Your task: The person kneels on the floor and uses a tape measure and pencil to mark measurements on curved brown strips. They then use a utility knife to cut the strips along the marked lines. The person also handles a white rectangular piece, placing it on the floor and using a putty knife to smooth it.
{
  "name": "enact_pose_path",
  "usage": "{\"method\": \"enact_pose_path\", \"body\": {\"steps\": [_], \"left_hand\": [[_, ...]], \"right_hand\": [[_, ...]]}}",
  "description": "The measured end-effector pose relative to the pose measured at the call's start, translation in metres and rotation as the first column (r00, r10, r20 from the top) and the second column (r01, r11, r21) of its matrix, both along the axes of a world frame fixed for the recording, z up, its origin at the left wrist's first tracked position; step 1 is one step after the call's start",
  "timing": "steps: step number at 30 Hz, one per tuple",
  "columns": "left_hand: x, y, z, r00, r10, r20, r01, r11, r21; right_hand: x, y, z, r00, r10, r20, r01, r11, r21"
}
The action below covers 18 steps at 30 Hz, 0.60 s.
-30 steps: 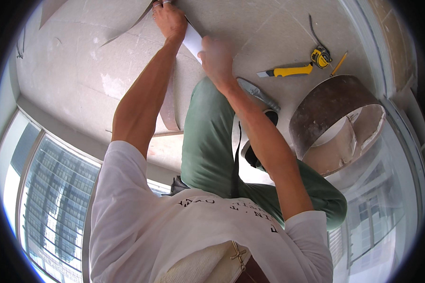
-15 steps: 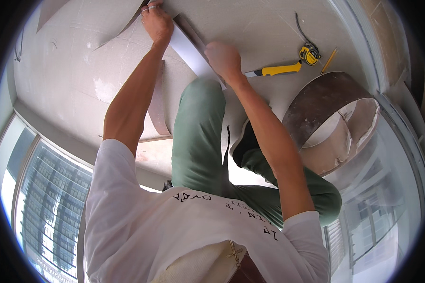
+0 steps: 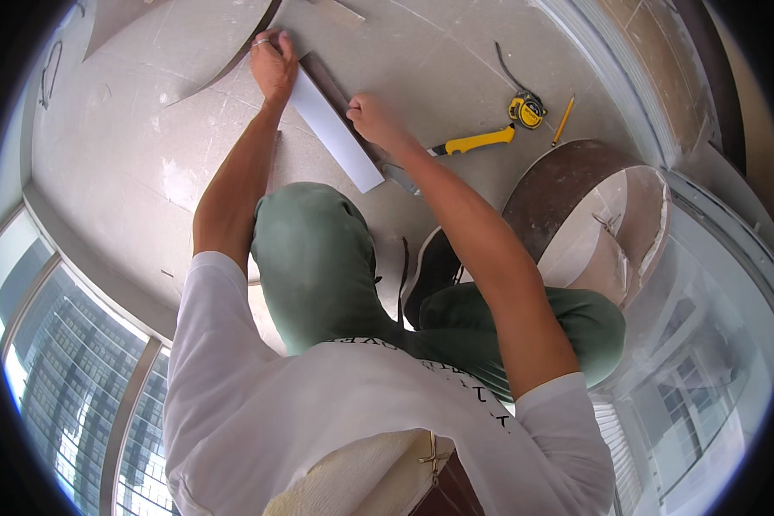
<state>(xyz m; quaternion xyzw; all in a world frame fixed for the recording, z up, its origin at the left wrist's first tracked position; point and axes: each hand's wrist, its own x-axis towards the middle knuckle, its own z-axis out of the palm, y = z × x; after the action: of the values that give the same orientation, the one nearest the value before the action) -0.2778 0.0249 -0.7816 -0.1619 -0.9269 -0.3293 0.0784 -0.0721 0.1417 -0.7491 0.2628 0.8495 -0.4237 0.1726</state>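
Observation:
A long white strip (image 3: 335,138) lies slantwise on the floor in front of my knee, with a brown strip (image 3: 325,76) along its right side. At the white strip's far end, my left hand (image 3: 273,69) is closed, fingers curled over that end. My right hand (image 3: 377,122) is closed too, by the brown strip's right edge; what its fingers pinch, if anything, is hidden. Just right of it lies a yellow-handled hand saw (image 3: 480,140), its blade partly under my right forearm.
A yellow tape measure (image 3: 527,110) and a yellow pencil (image 3: 563,120) lie to the right. Nearer stands a large brown board bent into a ring (image 3: 568,172). A dark curved strip (image 3: 248,50) is beyond my left hand. Window frames and glass line both sides.
The view has shifted. My left knee has moved left, uncovering more of the white strip's near end. My right hand is slightly farther up along the strip and less blurred.

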Motion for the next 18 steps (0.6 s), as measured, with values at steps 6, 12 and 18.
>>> {"method": "enact_pose_path", "body": {"steps": [6,12,18], "left_hand": [[0.017,-0.05,0.029,0.992,-0.112,-0.063,0.116,0.99,0.079],[0.061,-0.039,0.087,0.982,-0.188,0.017,0.173,0.931,0.321],[0.113,0.014,0.147,0.587,-0.635,0.501,-0.172,0.507,0.844]], "right_hand": [[0.009,0.008,0.022,0.986,0.011,-0.166,-0.032,0.992,-0.123],[0.014,0.067,0.092,0.985,-0.043,-0.168,0.019,0.99,-0.14],[0.032,0.101,0.182,0.981,-0.025,-0.193,-0.014,0.98,-0.2]]}}
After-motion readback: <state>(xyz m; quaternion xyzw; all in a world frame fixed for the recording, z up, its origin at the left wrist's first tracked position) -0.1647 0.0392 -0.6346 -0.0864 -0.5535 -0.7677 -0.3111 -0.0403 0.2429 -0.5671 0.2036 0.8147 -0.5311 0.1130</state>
